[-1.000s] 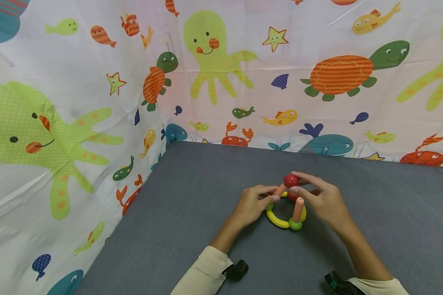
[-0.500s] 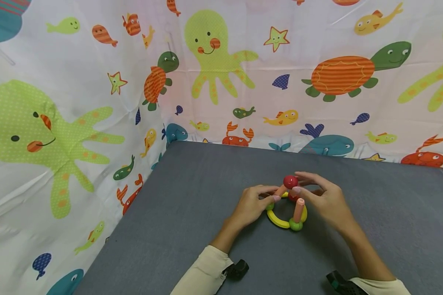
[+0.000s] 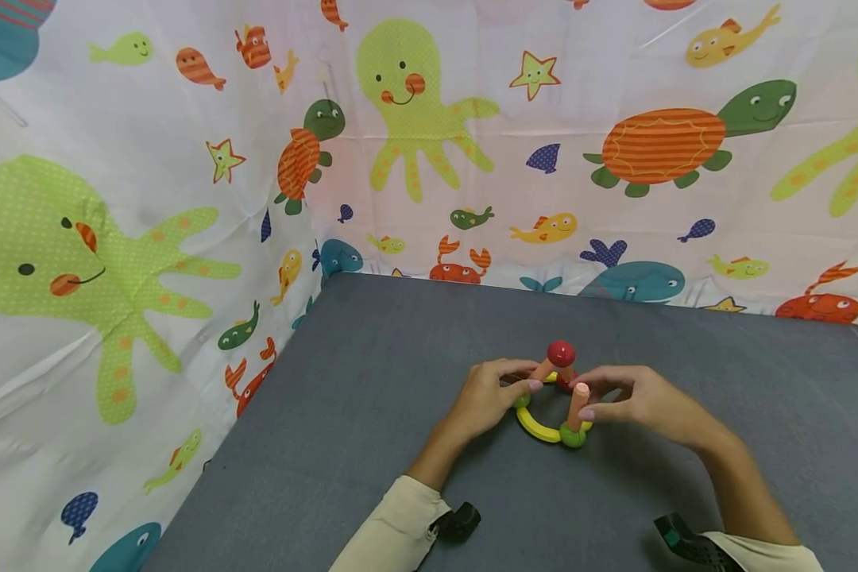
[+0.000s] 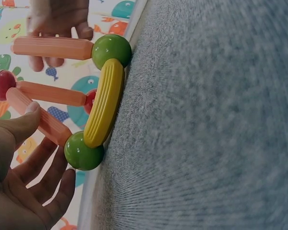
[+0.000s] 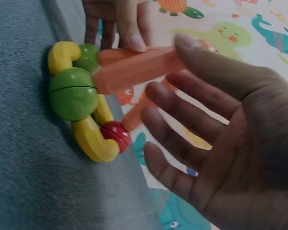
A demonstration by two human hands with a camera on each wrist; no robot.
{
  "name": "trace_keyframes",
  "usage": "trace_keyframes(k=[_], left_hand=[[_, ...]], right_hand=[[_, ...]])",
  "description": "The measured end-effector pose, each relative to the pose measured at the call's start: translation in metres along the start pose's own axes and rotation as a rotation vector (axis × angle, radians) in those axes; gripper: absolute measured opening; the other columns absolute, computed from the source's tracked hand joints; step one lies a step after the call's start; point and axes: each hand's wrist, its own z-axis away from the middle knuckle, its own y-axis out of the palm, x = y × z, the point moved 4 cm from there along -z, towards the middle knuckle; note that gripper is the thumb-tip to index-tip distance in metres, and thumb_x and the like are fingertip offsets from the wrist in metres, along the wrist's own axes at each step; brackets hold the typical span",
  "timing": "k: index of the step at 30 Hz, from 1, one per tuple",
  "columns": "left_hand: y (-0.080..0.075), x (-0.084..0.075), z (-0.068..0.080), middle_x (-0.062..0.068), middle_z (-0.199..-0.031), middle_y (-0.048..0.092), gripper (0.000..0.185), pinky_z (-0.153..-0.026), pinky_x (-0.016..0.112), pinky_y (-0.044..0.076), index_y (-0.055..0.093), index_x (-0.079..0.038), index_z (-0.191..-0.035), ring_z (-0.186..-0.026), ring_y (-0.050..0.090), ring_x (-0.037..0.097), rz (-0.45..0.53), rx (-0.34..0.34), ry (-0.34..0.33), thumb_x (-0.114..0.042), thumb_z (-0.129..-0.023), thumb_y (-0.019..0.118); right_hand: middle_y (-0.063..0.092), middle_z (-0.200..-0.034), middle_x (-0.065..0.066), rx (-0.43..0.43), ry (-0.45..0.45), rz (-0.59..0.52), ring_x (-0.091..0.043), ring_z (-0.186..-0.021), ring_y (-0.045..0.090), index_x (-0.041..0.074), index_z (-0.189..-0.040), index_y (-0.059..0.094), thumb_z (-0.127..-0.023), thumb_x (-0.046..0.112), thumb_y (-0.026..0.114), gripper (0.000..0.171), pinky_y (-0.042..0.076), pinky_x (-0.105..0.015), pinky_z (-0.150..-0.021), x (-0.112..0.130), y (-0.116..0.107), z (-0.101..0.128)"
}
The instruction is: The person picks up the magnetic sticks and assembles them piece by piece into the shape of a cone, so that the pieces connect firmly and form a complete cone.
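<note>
A toy stands on the grey table: a ring of yellow curved pieces joined by green and red balls. Slanted orange rods rise from it to a red ball on top. From the near green ball an orange rod stands upright with its top end free. My right hand pinches this rod between thumb and forefinger. My left hand pinches the left slanted rod.
A curtain printed with sea animals closes off the table's far and left sides. The table's left edge runs diagonally toward me. Black wrist cameras sit by my cream sleeves.
My right hand has left the top red ball and come down toward me onto the upright orange rod. The left hand and the toy have stayed put.
</note>
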Motion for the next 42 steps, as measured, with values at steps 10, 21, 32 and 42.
trace_keyframes(k=[10, 21, 32, 42], left_hand=[[-0.003, 0.002, 0.001, -0.002, -0.120, 0.077, 0.036, -0.093, 0.024, 0.056, 0.076, -0.016, -0.131, -0.105, 0.069, 0.007, -0.008, -0.012, -0.014, -0.035, -0.099, 0.075], [-0.001, 0.001, 0.000, -0.002, -0.110, 0.077, 0.037, -0.088, 0.022, 0.056, 0.076, -0.016, -0.131, -0.094, 0.068, 0.004, 0.029, -0.013, -0.022, -0.032, -0.098, 0.078], [0.001, -0.002, 0.000, -0.001, -0.116, 0.079, 0.036, -0.090, 0.021, 0.056, 0.076, -0.015, -0.130, -0.099, 0.070, 0.005, -0.004, -0.001, 0.016, -0.031, -0.098, 0.077], [0.002, 0.001, -0.001, -0.002, -0.119, 0.078, 0.036, -0.090, 0.021, 0.055, 0.076, -0.016, -0.131, -0.100, 0.070, 0.004, -0.010, 0.005, 0.004, -0.031, -0.098, 0.078]], right_hand=[[0.074, -0.121, -0.010, 0.064, 0.004, -0.043, -0.026, -0.107, 0.069, 0.008, -0.128, 0.072, -0.103, 0.028, 0.072, 0.032, 0.058, -0.034, -0.081, -0.011, 0.012, -0.007], [0.075, -0.122, -0.009, -0.169, 0.048, 0.145, -0.025, -0.104, 0.069, 0.011, -0.130, 0.074, -0.101, 0.034, 0.075, 0.036, 0.056, -0.038, -0.079, -0.010, 0.005, -0.010], [0.077, -0.110, -0.004, -0.179, 0.030, 0.170, -0.020, -0.096, 0.068, 0.009, -0.127, 0.076, -0.100, 0.036, 0.076, 0.038, 0.057, -0.030, -0.075, -0.008, 0.015, -0.013], [0.077, -0.109, -0.003, -0.172, 0.042, 0.165, -0.020, -0.096, 0.069, 0.009, -0.129, 0.075, -0.099, 0.037, 0.077, 0.041, 0.057, -0.031, -0.075, -0.009, 0.016, -0.013]])
